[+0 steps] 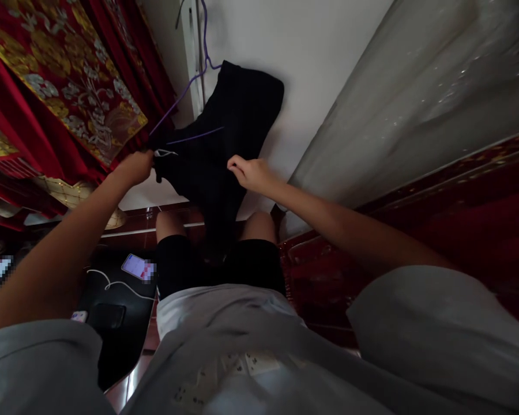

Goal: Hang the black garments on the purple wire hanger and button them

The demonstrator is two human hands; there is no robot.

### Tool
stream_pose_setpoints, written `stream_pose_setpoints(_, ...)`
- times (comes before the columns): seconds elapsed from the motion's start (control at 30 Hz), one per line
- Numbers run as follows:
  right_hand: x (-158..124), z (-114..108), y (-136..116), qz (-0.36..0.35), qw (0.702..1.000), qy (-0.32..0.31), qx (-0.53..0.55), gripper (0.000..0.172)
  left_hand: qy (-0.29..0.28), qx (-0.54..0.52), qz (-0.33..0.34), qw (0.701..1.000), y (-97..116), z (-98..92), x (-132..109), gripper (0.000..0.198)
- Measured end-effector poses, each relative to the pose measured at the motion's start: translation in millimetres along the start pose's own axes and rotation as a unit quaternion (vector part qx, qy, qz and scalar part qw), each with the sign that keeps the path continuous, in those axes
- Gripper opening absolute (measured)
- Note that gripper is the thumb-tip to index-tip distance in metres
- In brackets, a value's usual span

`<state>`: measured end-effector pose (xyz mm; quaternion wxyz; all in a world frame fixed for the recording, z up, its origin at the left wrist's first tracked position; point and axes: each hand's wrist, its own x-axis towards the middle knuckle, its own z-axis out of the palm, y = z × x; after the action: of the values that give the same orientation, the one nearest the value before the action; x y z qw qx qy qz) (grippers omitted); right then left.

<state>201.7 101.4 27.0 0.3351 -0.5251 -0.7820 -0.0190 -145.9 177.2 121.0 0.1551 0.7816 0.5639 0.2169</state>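
A black garment (242, 104) hangs from a thin purple hanger (177, 108) in front of the pale wall, its lower part narrowing down between my knees. My left hand (139, 167) is closed on the garment's left edge, near the hanger's left end and a small white loop. Over the garment's right side, my right hand (251, 173) is closed with thumb and finger pinched on the dark cloth. Part of the hanger's lower bar shows as a purple line across the cloth. The exact fold between my right fingertips is hard to see in the dark.
Red curtains (82, 86) with gold patterns hang at the left. A dark stool-like surface (125, 346) bears a phone (136, 267), a white cable (121, 283) and a black case (106, 316). Plastic sheeting (398, 104) covers something large at right, beside red furniture (480, 202).
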Motion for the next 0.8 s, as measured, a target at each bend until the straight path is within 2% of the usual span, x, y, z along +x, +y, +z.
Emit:
stream_pose_setpoints(0.1,-2.1,-4.9,-3.0,0.0,1.0,-0.014,-0.006,0.022,-0.148,0.029,-0.001,0.989,5.0,11.4,5.7,0.032)
stream_pose_setpoints(0.17,-3.5,-7.3,-5.6,-0.001,0.999,-0.038,-0.016,0.019,-0.174,0.038,0.042,0.983,13.7,16.2,5.6,0.026)
stream_pose_setpoints(0.23,-3.7,-9.7,-9.5,0.004,0.996,-0.083,-0.015,0.017,-0.145,0.029,0.116,0.982,30.0,17.1,1.7,0.018)
stream_pose_setpoints(0.3,-1.2,-12.7,-16.9,-0.001,0.99,-0.14,0.032,0.02,-0.103,-0.013,0.196,0.975,53.6,15.1,-3.7,0.014)
stream_pose_setpoints(0.37,3.9,-16.5,-29.8,-0.009,0.971,-0.188,0.145,0.046,-0.068,-0.066,0.259,0.961,80.4,13.1,-7.8,0.015)
stream_pose_setpoints(0.4,7.2,-18.7,-38.3,-0.007,0.954,-0.204,0.219,0.058,-0.053,-0.087,0.282,0.954,93.0,13.1,-8.7,0.017)
stream_pose_setpoints(0.43,10.6,-21.2,-47.9,0.003,0.932,-0.215,0.293,0.063,-0.038,-0.103,0.298,0.948,104.1,14.0,-9.0,0.018)
stream_pose_setpoints(0.5,17.9,-27.4,-67.8,0.036,0.884,-0.227,0.407,0.049,-0.008,-0.128,0.316,0.94,119.2,18.9,-8.9,0.025)
stream_pose_setpoints(0.57,26.5,-35.7,-83.6,0.076,0.864,-0.207,0.453,0.026,0.005,-0.156,0.314,0.937,123.5,27.4,-12.0,0.035)
stream_pose_setpoints(0.63,38.4,-45.6,-90.1,0.105,0.881,-0.142,0.439,0.012,-0.049,-0.189,0.28,0.94,118.3,38.4,-22.3,0.049)
stream_pose_setpoints(0.7,54.8,-54.5,-85.3,0.106,0.913,-0.059,0.39,0.003,-0.172,-0.21,0.217,0.938,106.4,50.3,-39.1,0.062)
stream_pose_setpoints(0.77,74.2,-58.0,-71.8,0.087,0.939,0.012,0.332,0.009,-0.298,-0.189,0.154,0.923,90.8,59.4,-56.4,0.065)
stream_pose_setpoints(0.8,83.8,-56.3,-63.3,0.078,0.948,0.038,0.307,0.014,-0.34,-0.157,0.134,0.918,82.5,61.6,-63.0,0.062)
